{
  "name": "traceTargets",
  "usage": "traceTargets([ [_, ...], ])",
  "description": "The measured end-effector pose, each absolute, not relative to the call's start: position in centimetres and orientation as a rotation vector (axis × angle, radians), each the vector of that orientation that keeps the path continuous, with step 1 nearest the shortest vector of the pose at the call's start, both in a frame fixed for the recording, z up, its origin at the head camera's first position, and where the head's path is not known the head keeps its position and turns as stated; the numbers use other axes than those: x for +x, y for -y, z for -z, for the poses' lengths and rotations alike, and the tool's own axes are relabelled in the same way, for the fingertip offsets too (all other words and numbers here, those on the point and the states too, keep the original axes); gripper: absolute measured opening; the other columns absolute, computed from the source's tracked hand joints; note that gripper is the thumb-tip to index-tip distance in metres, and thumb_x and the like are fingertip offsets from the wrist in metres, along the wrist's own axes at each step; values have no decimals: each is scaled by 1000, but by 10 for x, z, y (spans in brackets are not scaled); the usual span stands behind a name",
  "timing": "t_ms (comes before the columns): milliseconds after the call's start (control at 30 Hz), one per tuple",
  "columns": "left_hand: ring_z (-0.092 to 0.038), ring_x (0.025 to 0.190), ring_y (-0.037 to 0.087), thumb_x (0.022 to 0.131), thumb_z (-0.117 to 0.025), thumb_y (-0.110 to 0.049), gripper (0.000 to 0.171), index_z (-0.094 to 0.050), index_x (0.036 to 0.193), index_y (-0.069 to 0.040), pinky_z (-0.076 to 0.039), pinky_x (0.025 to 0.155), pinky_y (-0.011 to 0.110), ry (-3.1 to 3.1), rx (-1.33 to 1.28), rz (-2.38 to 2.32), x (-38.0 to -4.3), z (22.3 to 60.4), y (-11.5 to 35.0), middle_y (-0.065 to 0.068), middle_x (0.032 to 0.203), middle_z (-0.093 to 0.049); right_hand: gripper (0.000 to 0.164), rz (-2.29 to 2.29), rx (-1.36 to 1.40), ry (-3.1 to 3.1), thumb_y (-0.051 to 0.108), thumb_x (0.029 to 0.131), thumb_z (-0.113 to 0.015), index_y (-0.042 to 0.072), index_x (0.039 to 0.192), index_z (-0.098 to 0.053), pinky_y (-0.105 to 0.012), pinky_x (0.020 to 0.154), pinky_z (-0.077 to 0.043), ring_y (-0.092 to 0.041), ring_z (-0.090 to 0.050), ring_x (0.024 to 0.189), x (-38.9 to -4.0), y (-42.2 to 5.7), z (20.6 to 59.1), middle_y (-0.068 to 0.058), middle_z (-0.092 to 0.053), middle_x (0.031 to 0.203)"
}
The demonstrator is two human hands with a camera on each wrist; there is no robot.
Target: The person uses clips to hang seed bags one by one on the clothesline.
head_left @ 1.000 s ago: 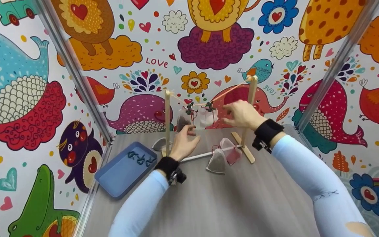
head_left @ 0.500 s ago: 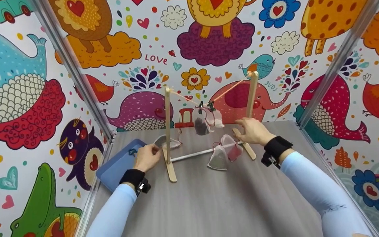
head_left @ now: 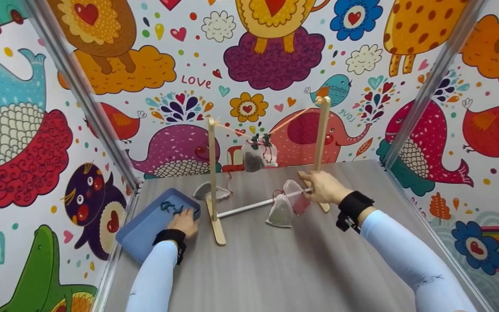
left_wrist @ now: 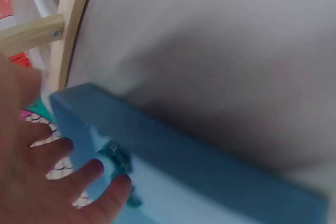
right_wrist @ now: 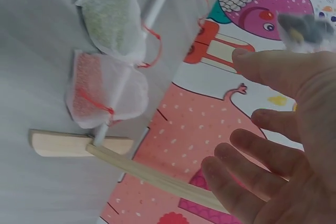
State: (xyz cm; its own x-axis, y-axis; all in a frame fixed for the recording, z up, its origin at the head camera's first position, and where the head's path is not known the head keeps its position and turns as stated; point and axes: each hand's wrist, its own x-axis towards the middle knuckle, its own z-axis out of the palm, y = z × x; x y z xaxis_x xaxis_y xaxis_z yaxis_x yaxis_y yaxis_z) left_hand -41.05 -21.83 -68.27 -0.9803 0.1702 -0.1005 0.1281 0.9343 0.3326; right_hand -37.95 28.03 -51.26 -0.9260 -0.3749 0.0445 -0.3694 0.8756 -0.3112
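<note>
a person in pale blue sleeves (head_left: 405,251) reaches with the left hand (head_left: 184,223) into a blue tray (head_left: 143,229) on the table (head_left: 254,273), fingers loosely spread at some dark green clips (head_left: 168,207). the hand covers part of the clips; from the left wrist, the fingertips lie right at a blurred clip, and whether they touch it is impossible to say. that view cuts off the tray at the bottom edge and the hand at the left.

the right hand (head_left: 327,187) is at the right end of a white rod (head_left: 245,209), hiding where it meets the foot of a wooden stand (head_left: 322,138). the right wrist view shows its fingers spread apart, the thumb well clear of them; contact with rod or wood cannot be made out.

near that hand, a pink-filled bag (right_wrist: 89,80) and a greenish-filled bag (right_wrist: 113,17) sit at the rod with red threads. a grey bag (head_left: 208,190) lies behind the left post (head_left: 212,164), which hides its middle. above, two bags (head_left: 253,162) hang overlapping from a cord (head_left: 293,118), the rear one's contents hard to make out.
</note>
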Motion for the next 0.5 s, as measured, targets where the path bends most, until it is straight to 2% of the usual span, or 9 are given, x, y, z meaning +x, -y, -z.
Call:
traceTargets([
  [67,-43,157,63,112,-56,-47,76,-44,166,7,-35,128,78,-2879,175,-608,-411,686,220,34,171,-46,52,484,-620,-3031,15,93,-82,-1,141,-74,-61,99,-65,-42,-75,108,-378,-278,519,-24,-79,128],
  [133,-31,165,63,112,-51,-58,90,-33,172,6,-26,134,76,-2750,112,-684,-404,672,218,35,178,-34,44,491,-618,-3026,14,92,-82,-1,133,-77,-60,99,-65,-40,-76,107,-377,-277,525,-22,-80,123],
  [267,-25,168,61,105,-48,-82,115,-18,177,4,-24,136,76,-2601,43,-700,-389,651,219,37,181,-24,44,499,-621,-2994,17,93,-83,-1,132,-78,-59,101,-65,-39,-76,108,-376,-278,533,-21,-82,124],
  [400,-27,168,60,100,-45,-91,125,-19,176,4,-26,134,77,-2536,41,-701,-385,643,225,37,181,-25,44,510,-614,-2979,17,93,-82,-2,132,-78,-58,98,-66,-37,-77,104,-378,-281,535,-22,-82,122],
  [500,-35,163,62,102,-38,-91,122,-31,171,9,-31,131,77,-2597,87,-719,-396,656,235,41,175,-35,42,519,-599,-2978,17,92,-82,-2,130,-79,-57,96,-66,-34,-75,100,-379,-283,534,-21,-82,118],
])
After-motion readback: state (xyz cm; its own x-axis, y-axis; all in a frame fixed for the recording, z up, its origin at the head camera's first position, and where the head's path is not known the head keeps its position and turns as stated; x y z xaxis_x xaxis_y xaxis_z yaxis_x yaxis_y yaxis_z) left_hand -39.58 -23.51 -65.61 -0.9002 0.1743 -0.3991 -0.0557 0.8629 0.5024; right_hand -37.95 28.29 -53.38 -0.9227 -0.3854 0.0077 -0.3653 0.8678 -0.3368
